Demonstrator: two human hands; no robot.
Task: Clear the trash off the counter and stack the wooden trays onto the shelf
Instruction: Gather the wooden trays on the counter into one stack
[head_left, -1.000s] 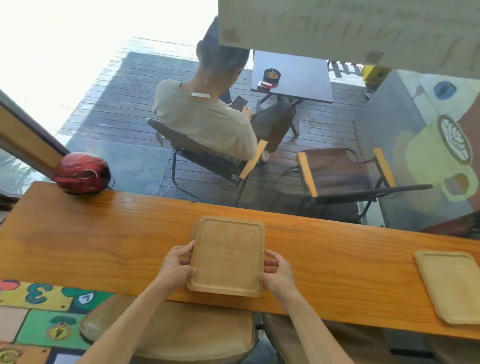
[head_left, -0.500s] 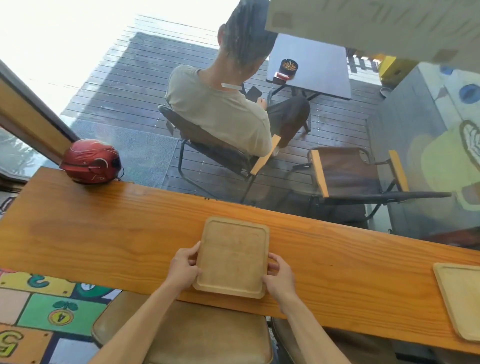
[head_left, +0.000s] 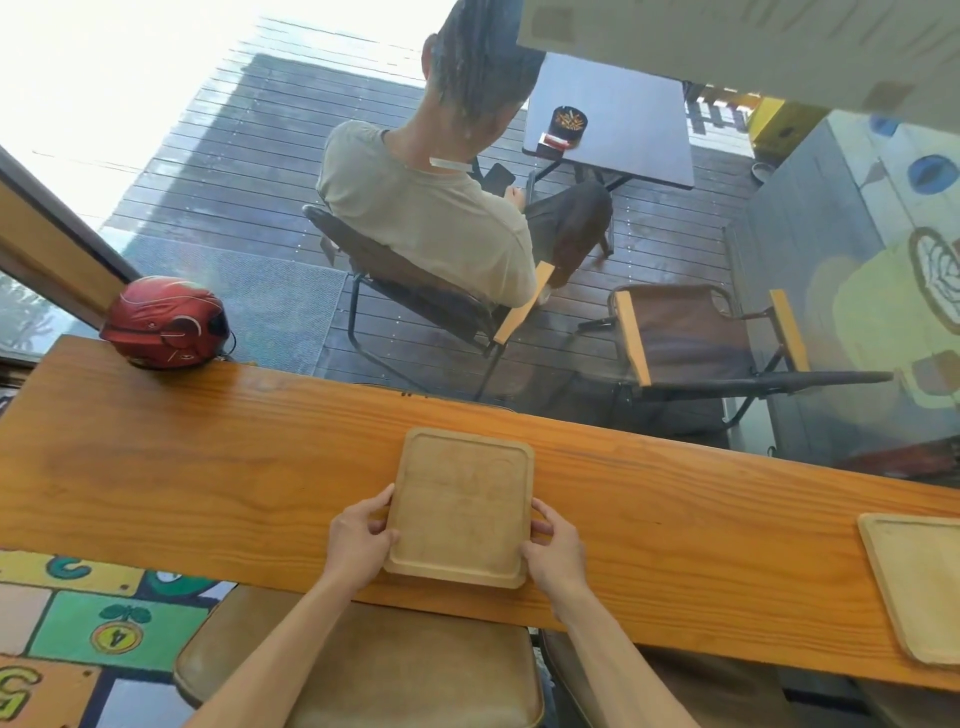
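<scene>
A pale wooden tray (head_left: 462, 506) with rounded corners lies on the orange wooden counter (head_left: 208, 478), near its front edge. My left hand (head_left: 358, 543) grips the tray's left edge and my right hand (head_left: 556, 553) grips its right edge, both near the close corners. The tray holds nothing. A second wooden tray (head_left: 919, 582) lies on the counter at the far right, partly cut off by the frame. No shelf and no trash are in view.
A red helmet (head_left: 166, 322) sits at the counter's back left. Padded stools (head_left: 363, 675) stand under the front edge. Beyond the window a person (head_left: 431, 208) sits on a chair by a dark table (head_left: 613, 124); another chair (head_left: 696, 332) stands there.
The view has shifted a little, so the right tray sits further toward the frame's edge. Both hands keep their hold on the middle tray, which stays on the counter.
</scene>
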